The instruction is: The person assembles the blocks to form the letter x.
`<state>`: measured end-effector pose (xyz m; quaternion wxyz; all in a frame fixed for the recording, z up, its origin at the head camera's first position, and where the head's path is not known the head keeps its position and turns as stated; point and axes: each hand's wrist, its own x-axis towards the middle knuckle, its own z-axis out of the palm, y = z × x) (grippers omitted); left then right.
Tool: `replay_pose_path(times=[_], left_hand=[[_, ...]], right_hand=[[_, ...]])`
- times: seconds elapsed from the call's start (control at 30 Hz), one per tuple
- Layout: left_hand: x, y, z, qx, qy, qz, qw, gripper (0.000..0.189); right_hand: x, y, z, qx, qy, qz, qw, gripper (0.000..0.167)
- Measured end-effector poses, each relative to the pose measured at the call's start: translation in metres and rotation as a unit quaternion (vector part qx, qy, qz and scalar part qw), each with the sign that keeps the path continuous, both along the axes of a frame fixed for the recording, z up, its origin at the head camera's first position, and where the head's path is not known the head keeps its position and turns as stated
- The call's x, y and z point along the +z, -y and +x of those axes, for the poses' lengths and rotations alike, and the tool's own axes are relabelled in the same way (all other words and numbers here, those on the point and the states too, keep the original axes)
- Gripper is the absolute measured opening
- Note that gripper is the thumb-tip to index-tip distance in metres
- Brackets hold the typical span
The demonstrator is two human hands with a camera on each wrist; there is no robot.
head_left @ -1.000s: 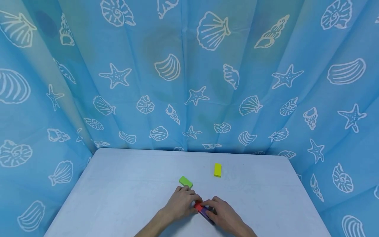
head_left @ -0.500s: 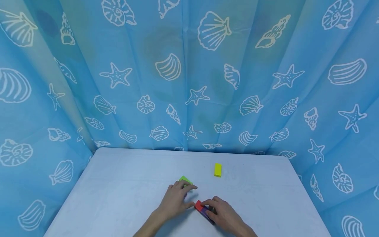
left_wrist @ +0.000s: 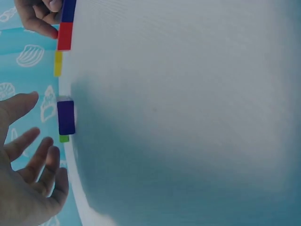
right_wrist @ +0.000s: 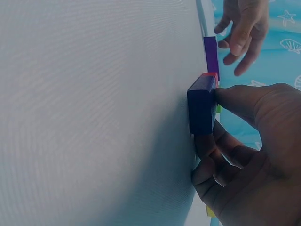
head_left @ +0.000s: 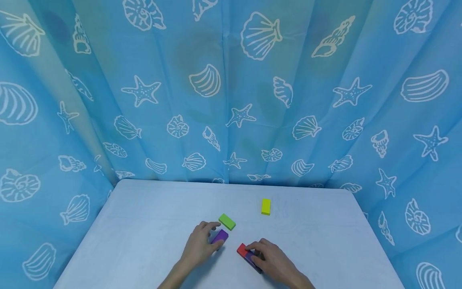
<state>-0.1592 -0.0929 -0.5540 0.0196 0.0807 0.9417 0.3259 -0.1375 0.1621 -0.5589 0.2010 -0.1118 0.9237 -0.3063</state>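
One purple block [head_left: 221, 235] on white surface [head_left: 144, 224], just beside left grip [head_left: 197, 245], fingers loosely spread. In right grip [head_left: 270, 259], pinched: dark blue block [right_wrist: 201, 110], end to end with red block [head_left: 241, 250] at fingertip. Green block [head_left: 227, 221] just far of purple; yellow block [head_left: 266, 206] farther, to right, well apart.

Occlusions, right wrist view.
Red block [right_wrist: 211, 74] mostly behind blue block [right_wrist: 202, 110], right of centre; yellow block [right_wrist: 210, 211] partly behind right hand [right_wrist: 268, 155], lower right.
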Motion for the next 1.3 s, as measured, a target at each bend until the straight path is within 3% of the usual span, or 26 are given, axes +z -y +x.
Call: replay_pose_path(times=[0.47,0.73,1.3], left_hand=[[-0.0083,-0.0005,0.0000,-0.008,0.012,0.024,0.9996,0.054],[-0.0083,0.0000,-0.0006,-0.010,0.024,0.029,0.9992,0.052],[-0.0099,0.0015,0.0011,-0.017,0.018,0.027,0.9993,0.049]], right_hand=[[0.0001,0.0005,-0.0019,0.001,0.003,-0.008,1.0000,0.028],[-0.0007,0.0014,-0.0015,-0.004,0.012,-0.001,0.9999,0.028],[-0.0015,0.0001,0.0026,-0.007,0.013,-0.015,0.9998,0.028]])
